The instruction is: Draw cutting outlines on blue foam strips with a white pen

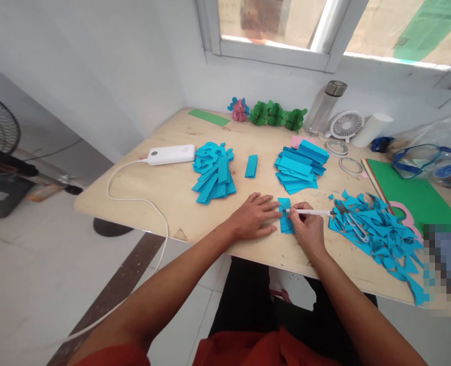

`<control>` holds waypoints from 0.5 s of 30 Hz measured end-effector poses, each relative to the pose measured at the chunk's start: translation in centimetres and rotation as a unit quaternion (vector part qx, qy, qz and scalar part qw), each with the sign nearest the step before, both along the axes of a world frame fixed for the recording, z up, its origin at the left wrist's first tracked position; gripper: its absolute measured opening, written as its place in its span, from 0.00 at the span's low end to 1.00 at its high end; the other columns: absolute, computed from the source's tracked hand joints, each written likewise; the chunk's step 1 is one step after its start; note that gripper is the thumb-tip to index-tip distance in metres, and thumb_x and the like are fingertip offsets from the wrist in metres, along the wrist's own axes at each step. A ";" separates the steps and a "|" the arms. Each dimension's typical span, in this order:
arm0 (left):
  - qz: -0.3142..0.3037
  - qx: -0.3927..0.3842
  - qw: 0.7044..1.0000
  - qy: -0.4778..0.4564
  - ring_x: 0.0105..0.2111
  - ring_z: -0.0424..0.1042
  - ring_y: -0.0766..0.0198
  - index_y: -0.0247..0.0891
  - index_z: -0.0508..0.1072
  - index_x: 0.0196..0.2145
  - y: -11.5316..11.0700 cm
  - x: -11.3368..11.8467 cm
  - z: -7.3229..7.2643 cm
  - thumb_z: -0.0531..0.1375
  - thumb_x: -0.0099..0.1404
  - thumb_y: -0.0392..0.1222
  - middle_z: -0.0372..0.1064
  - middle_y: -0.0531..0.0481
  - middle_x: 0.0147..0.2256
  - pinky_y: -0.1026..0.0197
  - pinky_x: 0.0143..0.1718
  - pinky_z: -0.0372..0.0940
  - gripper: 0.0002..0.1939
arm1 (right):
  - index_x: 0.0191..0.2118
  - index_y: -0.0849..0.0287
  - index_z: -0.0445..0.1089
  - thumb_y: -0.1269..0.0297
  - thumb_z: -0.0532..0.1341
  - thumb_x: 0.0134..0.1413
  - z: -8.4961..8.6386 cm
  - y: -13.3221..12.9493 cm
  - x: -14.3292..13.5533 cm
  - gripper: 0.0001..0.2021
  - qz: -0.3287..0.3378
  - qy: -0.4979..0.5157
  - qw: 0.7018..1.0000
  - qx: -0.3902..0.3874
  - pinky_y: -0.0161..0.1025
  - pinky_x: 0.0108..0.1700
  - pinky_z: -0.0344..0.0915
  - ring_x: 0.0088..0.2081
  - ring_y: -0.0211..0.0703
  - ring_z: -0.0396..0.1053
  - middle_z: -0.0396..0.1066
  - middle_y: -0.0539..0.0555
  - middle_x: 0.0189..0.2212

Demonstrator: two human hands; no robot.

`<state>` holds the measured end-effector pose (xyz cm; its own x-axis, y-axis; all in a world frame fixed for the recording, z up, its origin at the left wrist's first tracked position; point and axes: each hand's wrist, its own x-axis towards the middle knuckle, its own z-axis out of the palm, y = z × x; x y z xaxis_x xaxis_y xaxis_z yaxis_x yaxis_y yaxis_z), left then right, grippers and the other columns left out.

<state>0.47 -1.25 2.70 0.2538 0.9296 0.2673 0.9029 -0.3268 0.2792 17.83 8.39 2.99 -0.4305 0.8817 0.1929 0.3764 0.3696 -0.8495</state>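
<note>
Near the table's front edge lies a blue paper strip (285, 225) with dark curved lines drawn on it. My left hand (253, 217) rests flat beside it, fingers spread, with the fingertips at its left edge. A white pen (312, 212) is gripped in my right hand (308, 229), its tip on the strip. Beyond my hands are a stack of folded blue strips (299, 165) and one single folded blue strip (251, 166). Further left, a pile of blue strips (213, 180) lies against blue cut-out shapes (210, 156).
Blue paper scraps (385, 239) with scissors (357, 226) among them lie on the right, by green sheets (412, 190). A white power bank (171, 154) trails a cable off the left edge. Along the wall stand green paper decorations (274, 114), a bottle (326, 107) and a small fan (346, 125).
</note>
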 end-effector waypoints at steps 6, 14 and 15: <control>-0.001 -0.002 1.000 0.001 0.62 0.53 0.49 0.46 0.67 0.56 0.0 -0.1 -0.1 0.53 0.67 0.50 0.59 0.48 0.60 0.43 0.59 0.48 0.21 | 0.31 0.58 0.69 0.58 0.59 0.51 -0.1 -0.1 0.0 0.09 0.019 0.004 1.000 -0.013 0.34 0.25 0.60 0.23 0.39 0.67 0.72 0.50 0.22; -0.001 0.003 1.000 0.006 0.62 0.53 0.49 0.47 0.68 0.55 0.0 0.0 -0.1 0.55 0.66 0.50 0.59 0.48 0.60 0.43 0.59 0.47 0.21 | 0.32 0.57 0.69 0.56 0.60 0.52 -0.8 0.3 -0.2 0.10 0.034 0.082 0.995 -0.041 0.35 0.27 0.64 0.28 0.42 0.71 0.73 0.52 0.26; -0.002 0.003 1.000 0.006 0.62 0.53 0.49 0.47 0.68 0.55 0.0 0.0 -0.1 0.55 0.66 0.50 0.60 0.48 0.60 0.43 0.59 0.47 0.20 | 0.34 0.57 0.69 0.55 0.59 0.52 -0.8 0.3 -0.2 0.11 0.022 0.106 0.993 -0.039 0.36 0.29 0.65 0.29 0.43 0.72 0.73 0.52 0.27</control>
